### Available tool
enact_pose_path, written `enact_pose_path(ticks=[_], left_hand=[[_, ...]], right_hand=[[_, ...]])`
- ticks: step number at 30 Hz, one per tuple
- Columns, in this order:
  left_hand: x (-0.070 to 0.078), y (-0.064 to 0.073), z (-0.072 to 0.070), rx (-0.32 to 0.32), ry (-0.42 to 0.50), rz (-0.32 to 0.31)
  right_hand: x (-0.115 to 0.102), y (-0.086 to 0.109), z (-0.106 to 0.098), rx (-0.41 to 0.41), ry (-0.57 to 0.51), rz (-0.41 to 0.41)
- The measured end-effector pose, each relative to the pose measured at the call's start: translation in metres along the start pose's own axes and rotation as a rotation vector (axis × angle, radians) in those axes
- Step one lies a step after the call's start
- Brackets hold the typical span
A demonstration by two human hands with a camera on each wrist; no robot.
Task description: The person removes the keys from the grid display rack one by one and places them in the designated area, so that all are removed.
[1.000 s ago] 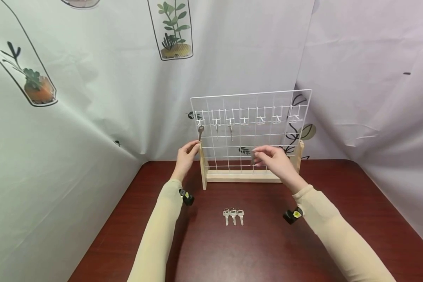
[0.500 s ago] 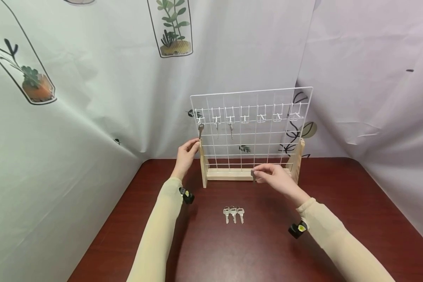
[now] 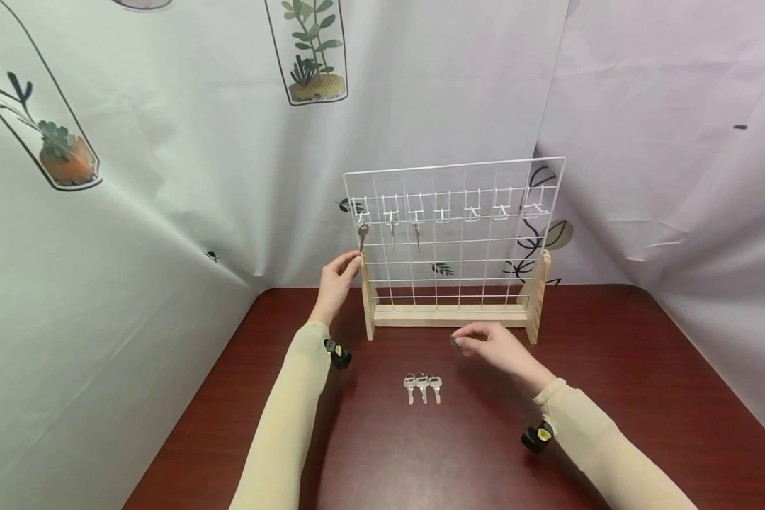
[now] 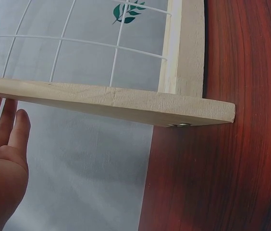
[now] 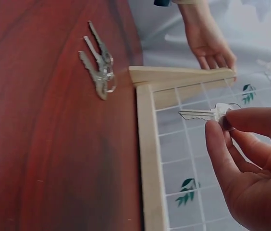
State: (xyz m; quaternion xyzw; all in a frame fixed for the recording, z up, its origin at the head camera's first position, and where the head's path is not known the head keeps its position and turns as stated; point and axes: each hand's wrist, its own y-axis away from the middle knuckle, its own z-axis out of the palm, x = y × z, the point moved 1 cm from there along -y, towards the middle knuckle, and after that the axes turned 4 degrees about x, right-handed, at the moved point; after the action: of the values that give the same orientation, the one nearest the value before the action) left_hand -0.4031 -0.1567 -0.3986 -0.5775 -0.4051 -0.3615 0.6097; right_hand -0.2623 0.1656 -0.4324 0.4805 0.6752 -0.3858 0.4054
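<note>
My right hand [image 3: 500, 348] pinches a silver key [image 5: 203, 114] by its head between thumb and fingertips, low in front of the rack. The blade points away from the fingers, and a thin ring shows at its head. My left hand [image 3: 336, 283] grips the top of the wooden side post [image 4: 111, 98] of a white wire-grid key rack [image 3: 452, 263]. In the left wrist view its fingertips reach the post's outer face. Three silver keys [image 3: 423, 388] with rings lie side by side on the table.
White hooks [image 3: 472, 212] line the upper grid. Keys [image 3: 417, 236] hang from the three leftmost ones. The rack's wooden base bar [image 3: 446, 319] stands on a dark red table [image 3: 408, 460]. A pale patterned sheet [image 3: 185, 142] hangs close behind and at both sides.
My right hand has come down from the front of the grid toward the table, still pinching the key. The left hand has stayed at the post top, and the table keys have not moved.
</note>
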Motion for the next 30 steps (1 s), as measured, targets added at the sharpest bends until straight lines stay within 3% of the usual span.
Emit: enact_pose_path(ticks=[17, 30], left_hand=[[-0.001, -0.001, 0.000, 0.004, 0.009, -0.010], [0.001, 0.001, -0.001, 0.002, -0.014, -0.031]], right_hand=[[0.032, 0.012, 0.027, -0.143, -0.108, 0.103], [0.035, 0.016, 0.034, -0.125, -0.095, 0.137]])
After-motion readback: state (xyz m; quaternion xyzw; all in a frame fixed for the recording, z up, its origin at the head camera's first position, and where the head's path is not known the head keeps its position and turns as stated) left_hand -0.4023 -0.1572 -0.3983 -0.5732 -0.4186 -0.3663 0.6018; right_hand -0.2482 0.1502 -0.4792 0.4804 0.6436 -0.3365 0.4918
